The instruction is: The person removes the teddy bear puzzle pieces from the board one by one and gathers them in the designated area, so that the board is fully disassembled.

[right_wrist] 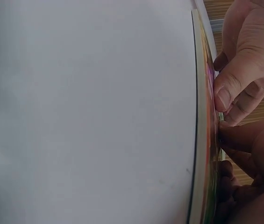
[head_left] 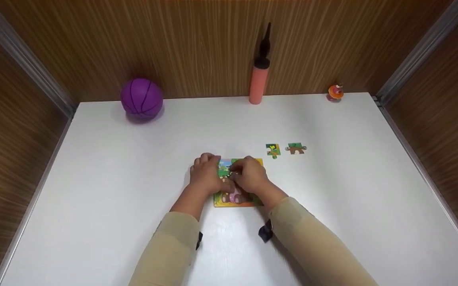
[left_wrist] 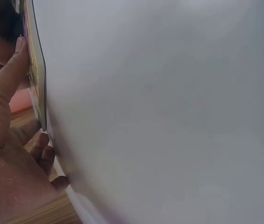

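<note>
A small jigsaw puzzle (head_left: 237,204) in a flat board lies on the white table, with a coloured cartoon picture on it. My left hand (head_left: 208,174) rests over its left side, thumb pressing on the picture and fingers by the edge. In the left wrist view that thumb (left_wrist: 11,70) lies along the board's face. My right hand (head_left: 250,174) is bent over the middle of the board, thumb and fingertips pinching a puzzle piece mostly hidden under them. In the right wrist view the two hands almost meet over the board (right_wrist: 200,140).
Two loose puzzle pieces, one green and yellow (head_left: 273,150), one green and brown (head_left: 295,148), lie beyond the board to the right. Along the back wall stand a purple ball (head_left: 142,98), a pink hand pump (head_left: 258,84) and a small orange toy (head_left: 336,92).
</note>
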`<state>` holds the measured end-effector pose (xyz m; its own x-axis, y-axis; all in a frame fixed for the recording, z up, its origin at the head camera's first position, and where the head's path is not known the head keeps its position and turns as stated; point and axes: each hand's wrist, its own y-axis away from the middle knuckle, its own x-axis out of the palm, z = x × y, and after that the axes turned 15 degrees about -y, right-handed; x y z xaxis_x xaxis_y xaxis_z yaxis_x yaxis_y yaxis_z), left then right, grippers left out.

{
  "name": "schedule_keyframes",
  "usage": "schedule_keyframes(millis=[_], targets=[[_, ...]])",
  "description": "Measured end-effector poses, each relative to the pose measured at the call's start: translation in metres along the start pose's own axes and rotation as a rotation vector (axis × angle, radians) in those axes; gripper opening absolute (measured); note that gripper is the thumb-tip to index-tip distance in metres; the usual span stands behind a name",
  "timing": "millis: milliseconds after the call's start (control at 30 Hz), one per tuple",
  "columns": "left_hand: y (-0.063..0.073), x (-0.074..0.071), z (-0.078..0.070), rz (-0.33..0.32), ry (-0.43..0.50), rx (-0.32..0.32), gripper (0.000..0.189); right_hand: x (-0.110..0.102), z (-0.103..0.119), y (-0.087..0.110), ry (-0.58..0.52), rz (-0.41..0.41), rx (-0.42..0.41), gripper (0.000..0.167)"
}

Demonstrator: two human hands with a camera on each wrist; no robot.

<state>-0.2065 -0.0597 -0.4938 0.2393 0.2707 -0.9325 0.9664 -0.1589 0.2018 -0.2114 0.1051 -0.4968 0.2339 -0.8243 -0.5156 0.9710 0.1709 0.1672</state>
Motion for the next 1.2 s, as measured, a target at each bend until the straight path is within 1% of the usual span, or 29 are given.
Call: schedule_keyframes(millis=[233,433,700,867,1067,1200], targets=[[0.003,-0.001,0.000,-0.004,0.003,-0.008,0.110,0.002,0.000,-0.002,-0.045,-0.017,0.034,0.018],[0.002,-0.001,0.000,-0.007,0.013,-0.005,0.110,0.003,-0.004,-0.002,-0.067,-0.051,-0.004,0.014],[0.003,0.001,0.001,-0.005,0.013,-0.013,0.111,0.004,-0.008,-0.001,-0.064,-0.059,-0.038,0.011],[0.003,0.002,0.001,-0.003,-0.017,-0.018,0.113,0.002,-0.010,0.002,-0.158,-0.051,-0.044,0.014],[0.003,0.000,0.001,-0.008,-0.019,-0.022,0.112,-0.009,-0.014,0.004,-0.239,-0.038,-0.104,0.016],[0.001,0.000,0.000,-0.003,-0.023,-0.017,0.113,-0.021,-0.019,0.006,-0.280,-0.070,-0.121,0.018]])
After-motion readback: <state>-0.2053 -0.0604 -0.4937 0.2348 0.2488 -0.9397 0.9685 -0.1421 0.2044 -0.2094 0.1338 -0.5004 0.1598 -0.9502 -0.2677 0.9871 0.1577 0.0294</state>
